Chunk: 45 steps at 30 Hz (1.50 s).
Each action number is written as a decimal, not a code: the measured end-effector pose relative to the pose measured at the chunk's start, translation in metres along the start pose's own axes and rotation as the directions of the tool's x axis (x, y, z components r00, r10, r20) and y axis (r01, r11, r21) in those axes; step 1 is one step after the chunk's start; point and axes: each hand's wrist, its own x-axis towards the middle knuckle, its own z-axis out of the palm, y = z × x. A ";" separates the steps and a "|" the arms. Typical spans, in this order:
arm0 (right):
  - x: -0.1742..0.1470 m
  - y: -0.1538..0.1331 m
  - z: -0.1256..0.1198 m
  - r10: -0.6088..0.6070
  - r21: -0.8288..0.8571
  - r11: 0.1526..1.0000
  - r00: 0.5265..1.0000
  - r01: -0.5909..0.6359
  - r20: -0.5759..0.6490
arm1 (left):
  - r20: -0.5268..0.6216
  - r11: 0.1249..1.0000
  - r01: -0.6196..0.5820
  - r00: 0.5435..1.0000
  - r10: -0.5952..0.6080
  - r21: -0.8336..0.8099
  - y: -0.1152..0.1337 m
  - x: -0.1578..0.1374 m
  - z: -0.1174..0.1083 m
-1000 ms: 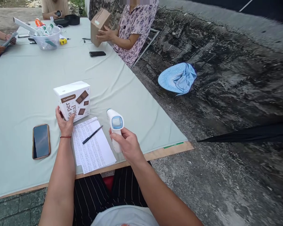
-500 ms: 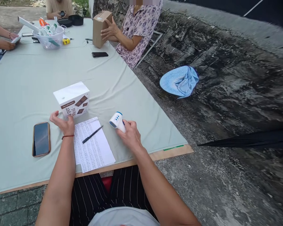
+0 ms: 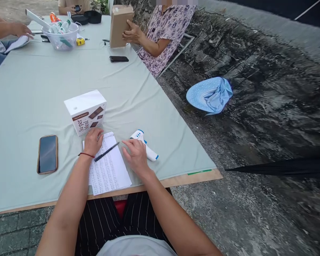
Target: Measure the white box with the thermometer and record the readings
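My left hand (image 3: 94, 141) rests at the top left of a handwritten sheet of paper (image 3: 106, 174), fingers loosely bent and holding nothing that I can see. Just beyond its fingertips stands a white snack box (image 3: 86, 112) with brown bar pictures. A black pen (image 3: 106, 152) lies slantwise across the sheet. My right hand (image 3: 135, 153) hovers by the sheet's right edge, empty, thumb and fingers apart, close to the pen's upper end. Beside and partly behind it, a white and blue infrared thermometer (image 3: 150, 153) lies on the cloth-covered table (image 3: 170, 142).
A phone (image 3: 47, 154) lies at left, another phone (image 3: 118, 59) farther back. Across the table are a plastic basket (image 3: 63, 42) of bottles, a yellow tape measure (image 3: 80, 41), and a person holding a cardboard box (image 3: 120, 28). A blue sun hat (image 3: 209, 94) is to the right.
My right hand has let go of the thermometer, which now lies on the table, and moved left toward the pen. My left hand has moved right, from beside the snack box onto the paper.
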 end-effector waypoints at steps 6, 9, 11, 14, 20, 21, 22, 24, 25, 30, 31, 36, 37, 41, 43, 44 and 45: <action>0.022 -0.010 0.021 -0.105 -0.058 0.991 0.978 0.117 0.179 | 0.104 0.997 0.076 0.992 -0.078 0.020 -0.008 0.000 0.002; 0.027 -0.002 0.018 -0.182 -0.064 0.977 0.948 0.205 0.261 | 0.133 0.995 0.089 0.987 -0.094 0.041 -0.008 0.000 0.003; 0.027 0.005 0.012 -0.244 -0.042 0.963 0.926 0.266 0.288 | 0.137 0.993 0.108 0.984 -0.113 0.044 -0.007 0.000 0.004; 0.023 0.017 0.001 -0.285 -0.002 0.955 0.922 0.296 0.262 | 0.136 0.991 0.132 0.982 -0.133 0.020 -0.004 0.000 0.004; 0.014 0.028 -0.005 -0.152 0.232 0.962 0.988 0.144 0.015 | 0.191 0.978 0.199 0.960 -0.206 0.058 0.005 -0.001 0.002; 0.015 0.026 -0.002 -0.080 0.320 0.944 0.997 0.083 -0.022 | 0.201 0.976 0.207 0.955 -0.218 0.070 0.007 -0.001 0.002; 0.015 0.023 0.002 0.011 0.414 0.910 0.999 0.010 -0.049 | 0.208 0.974 0.211 0.952 -0.224 0.083 0.008 -0.001 0.001; 0.020 0.015 0.013 0.203 0.588 0.798 0.978 -0.132 -0.055 | 0.217 0.973 0.201 0.951 -0.222 0.114 0.011 -0.001 0.001; 0.023 0.010 0.019 0.283 0.657 0.730 0.958 -0.190 -0.037 | 0.217 0.973 0.190 0.952 -0.215 0.133 0.012 -0.001 0.002; 0.045 -0.005 0.039 0.445 0.788 0.506 0.889 -0.351 0.110 | 0.214 0.967 0.145 0.958 -0.190 0.209 0.016 -0.002 0.003; 0.048 -0.007 0.041 0.456 0.784 0.503 0.882 -0.365 0.118 | 0.216 0.964 0.148 0.956 -0.196 0.219 0.016 -0.002 0.004; 0.048 -0.014 0.043 0.426 0.734 0.600 0.904 -0.318 0.043 | 0.220 0.947 0.140 0.953 -0.208 0.289 0.020 -0.001 0.009; 0.047 -0.014 0.043 0.418 0.726 0.615 0.908 -0.307 0.029 | 0.216 0.942 0.140 0.953 -0.211 0.305 0.021 -0.001 0.010; 0.045 -0.014 0.042 0.394 0.708 0.638 0.918 -0.302 0.036 | 0.185 0.922 0.156 0.955 -0.232 0.353 0.025 0.000 0.014; 0.045 -0.013 0.042 0.381 0.704 0.640 0.923 -0.308 0.057 | 0.178 0.915 0.168 0.953 -0.247 0.367 0.026 0.000 0.015; 0.045 -0.013 0.042 0.379 0.702 0.641 0.923 -0.312 0.064 | 0.178 0.912 0.172 0.951 -0.252 0.372 0.027 0.000 0.015; 0.045 -0.013 0.042 0.381 0.700 0.640 0.922 -0.316 0.067 | 0.176 0.910 0.173 0.951 -0.253 0.376 0.027 0.000 0.016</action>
